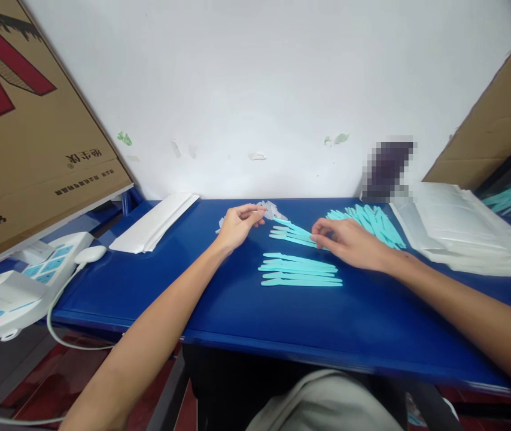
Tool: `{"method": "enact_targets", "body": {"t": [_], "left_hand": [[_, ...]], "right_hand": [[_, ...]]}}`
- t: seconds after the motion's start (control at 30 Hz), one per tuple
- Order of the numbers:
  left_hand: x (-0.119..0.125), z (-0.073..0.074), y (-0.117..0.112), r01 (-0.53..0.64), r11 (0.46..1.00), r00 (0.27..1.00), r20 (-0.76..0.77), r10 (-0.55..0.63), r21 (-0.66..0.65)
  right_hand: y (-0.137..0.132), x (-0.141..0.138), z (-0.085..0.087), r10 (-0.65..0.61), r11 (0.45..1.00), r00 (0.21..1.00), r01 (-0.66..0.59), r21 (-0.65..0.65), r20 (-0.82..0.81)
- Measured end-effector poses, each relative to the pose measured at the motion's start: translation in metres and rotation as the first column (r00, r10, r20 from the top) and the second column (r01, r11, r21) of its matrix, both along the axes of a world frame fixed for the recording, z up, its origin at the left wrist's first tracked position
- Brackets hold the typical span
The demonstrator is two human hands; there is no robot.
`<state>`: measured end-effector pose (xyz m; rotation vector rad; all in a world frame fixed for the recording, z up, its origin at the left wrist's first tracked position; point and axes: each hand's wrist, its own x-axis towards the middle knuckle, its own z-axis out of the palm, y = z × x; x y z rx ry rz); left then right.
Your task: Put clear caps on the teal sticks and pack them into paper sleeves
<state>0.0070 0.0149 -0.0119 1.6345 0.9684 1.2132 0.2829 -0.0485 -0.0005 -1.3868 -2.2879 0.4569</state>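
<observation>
My right hand [347, 239] pinches the handle end of a turquoise eyebrow razor [298, 229], its head pointing left. More razors lie side by side just under it. My left hand [239, 224] has thumb and forefinger close together in front of a pile of small translucent caps [272, 209]; whether a cap is between the fingertips I cannot make out. Nearer to me a row of several turquoise eyebrow razors [300, 278] lies flat, all pointing the same way. Behind my right hand is a loose heap of razors [372, 222].
Flat white boxes or sleeves [157, 224] lie at the left on the blue table [233, 317]. A white power strip [53, 263] with a cable sits at the left edge beside a large carton [35, 137]. Stacked clear plastic bags [466, 227] are at the right, by a white wall [255, 90].
</observation>
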Motion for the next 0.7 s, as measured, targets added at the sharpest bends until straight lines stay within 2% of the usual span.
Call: {"method": "enact_targets", "body": {"t": [0.3, 0.47, 0.7], "left_hand": [[-0.0006, -0.0028, -0.0015, 0.042, 0.999, 0.999, 0.023, -0.042, 0.02], [0.0001, -0.0011, -0.0041, 0.095, 0.995, 0.995, -0.019, -0.095, 0.001], [0.0007, -0.002, -0.0018, 0.083, 0.997, 0.996, 0.01, -0.083, -0.004]], "right_hand": [[0.0016, -0.0003, 0.0005, 0.01, 1.0, 0.999, -0.01, -0.002, -0.043], [0.0035, 0.0016, -0.001, -0.001, 1.0, 0.999, 0.001, 0.01, -0.053], [0.0043, 0.0034, -0.0015, -0.016, 1.0, 0.999, 0.017, 0.022, -0.027]]}}
